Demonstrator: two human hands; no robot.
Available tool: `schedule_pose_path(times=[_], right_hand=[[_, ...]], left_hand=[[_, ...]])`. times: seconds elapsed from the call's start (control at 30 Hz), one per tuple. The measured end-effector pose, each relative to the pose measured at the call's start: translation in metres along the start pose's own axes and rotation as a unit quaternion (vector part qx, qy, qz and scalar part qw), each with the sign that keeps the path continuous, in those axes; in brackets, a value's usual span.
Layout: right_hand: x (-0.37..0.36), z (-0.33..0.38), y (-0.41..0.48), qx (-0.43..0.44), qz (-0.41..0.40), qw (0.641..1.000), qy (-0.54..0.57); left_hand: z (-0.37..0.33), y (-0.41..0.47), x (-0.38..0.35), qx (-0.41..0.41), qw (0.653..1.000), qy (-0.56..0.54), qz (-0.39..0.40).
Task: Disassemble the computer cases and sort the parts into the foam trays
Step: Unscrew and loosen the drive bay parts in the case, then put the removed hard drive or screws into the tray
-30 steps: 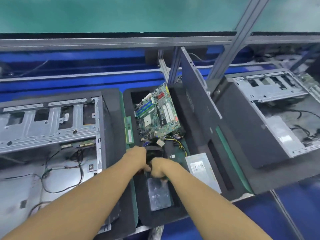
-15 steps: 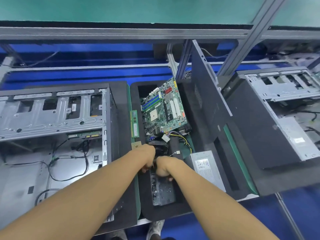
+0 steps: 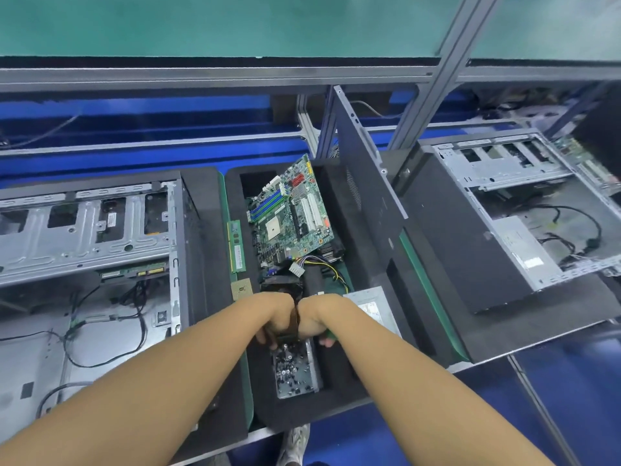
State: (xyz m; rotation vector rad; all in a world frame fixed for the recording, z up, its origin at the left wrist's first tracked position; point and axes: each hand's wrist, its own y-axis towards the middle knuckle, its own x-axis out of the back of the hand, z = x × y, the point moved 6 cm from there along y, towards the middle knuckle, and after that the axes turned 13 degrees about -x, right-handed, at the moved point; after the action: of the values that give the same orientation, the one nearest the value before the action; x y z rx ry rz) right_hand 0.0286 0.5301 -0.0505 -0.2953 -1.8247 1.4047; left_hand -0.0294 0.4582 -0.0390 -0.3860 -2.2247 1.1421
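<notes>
Here, knuckle to knuckle above the foam tray (image 3: 265,391): left grip (image 3: 274,319) curled round a small dark part (image 3: 288,338), right grip (image 3: 314,319) closed on a green handle (image 3: 331,333), probably a tool. Just beneath both, a slot of loose screws (image 3: 295,375). Could easily slip under a twist and drop into those screws, scattering them; might also knock the bare chip (image 3: 242,288) just beyond the left grip.

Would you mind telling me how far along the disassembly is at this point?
Done: motherboard, RAM stick, CPU and power supply sit in the foam tray. In hand: left hand and right hand grip a small part over the screw compartment; I cannot identify it. Left: the right-side case holds a second power supply and cables.
</notes>
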Motion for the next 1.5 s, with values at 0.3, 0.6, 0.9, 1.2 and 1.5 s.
schedule_pose_path(times=[0.3, 0.6, 0.9, 1.2, 1.5], right_hand=[[0.095, 0.042, -0.061, 0.116, -0.163, 0.966, 0.161], [0.152, 0.145, -0.163, 0.241, -0.305, 0.876, 0.285], [0.113, 0.226, -0.152, 0.219, -0.331, 0.912, 0.105], [0.097, 0.234, -0.14, 0.188, -0.372, 0.909, 0.028], [0.097, 0.211, -0.139, 0.212, -0.358, 0.893, 0.172]], left_hand=[[0.026, -0.108, 0.098, -0.156, 0.877, -0.152, -0.427], [0.142, -0.207, 0.071, -0.086, 0.803, -0.261, -0.529], [0.216, -0.18, 0.019, -0.071, 0.617, -0.686, -0.38], [0.212, -0.176, 0.039, -0.182, 0.497, -0.75, -0.397], [0.208, -0.174, 0.026, -0.176, 0.555, -0.731, -0.356]])
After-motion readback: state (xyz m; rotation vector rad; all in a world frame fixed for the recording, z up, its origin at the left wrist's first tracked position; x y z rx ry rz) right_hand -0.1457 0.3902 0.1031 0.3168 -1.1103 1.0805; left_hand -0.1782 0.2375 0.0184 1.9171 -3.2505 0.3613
